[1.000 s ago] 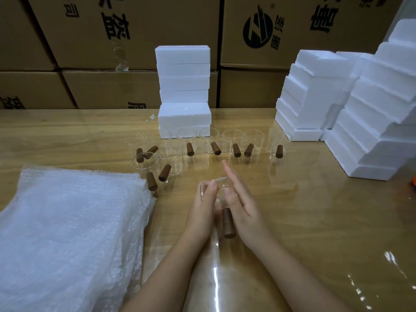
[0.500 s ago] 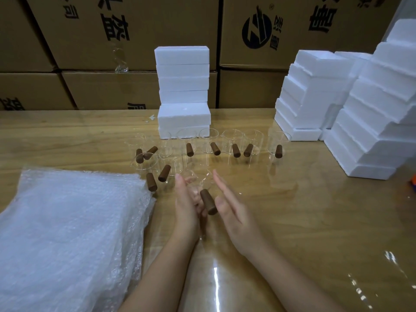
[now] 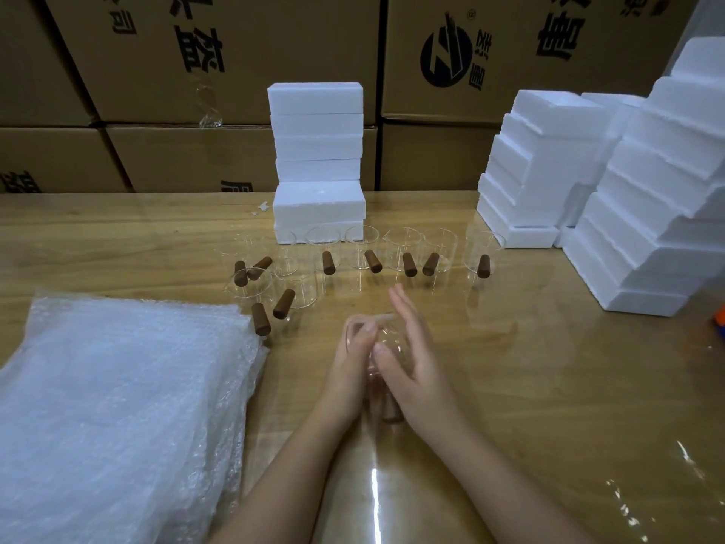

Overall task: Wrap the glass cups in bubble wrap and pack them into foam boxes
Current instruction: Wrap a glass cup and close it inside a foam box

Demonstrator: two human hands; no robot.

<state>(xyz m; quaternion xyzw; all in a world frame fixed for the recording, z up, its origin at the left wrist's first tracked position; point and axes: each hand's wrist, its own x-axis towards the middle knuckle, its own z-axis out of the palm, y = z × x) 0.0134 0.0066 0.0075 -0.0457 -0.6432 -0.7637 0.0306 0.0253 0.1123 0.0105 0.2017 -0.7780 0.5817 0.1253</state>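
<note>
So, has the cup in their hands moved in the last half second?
Yes: the glass cup came back nearer the camera, away from the row of cups.

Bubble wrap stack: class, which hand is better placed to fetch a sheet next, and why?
Probably the left. The bubble wrap stack lies beside the left hand; the right hand, on the far side of the glass cup, would have to cross over it.

Black print covers the cardboard cartons (image 3: 243,84) at the back. Large Chinese characters (image 3: 200,45) at 11 o'clock and at 1 o'clock look mirrored and cropped, so they are unreadable. At 12 o'clock is a round black logo (image 3: 446,56) with a slanted Z-like mark.
</note>
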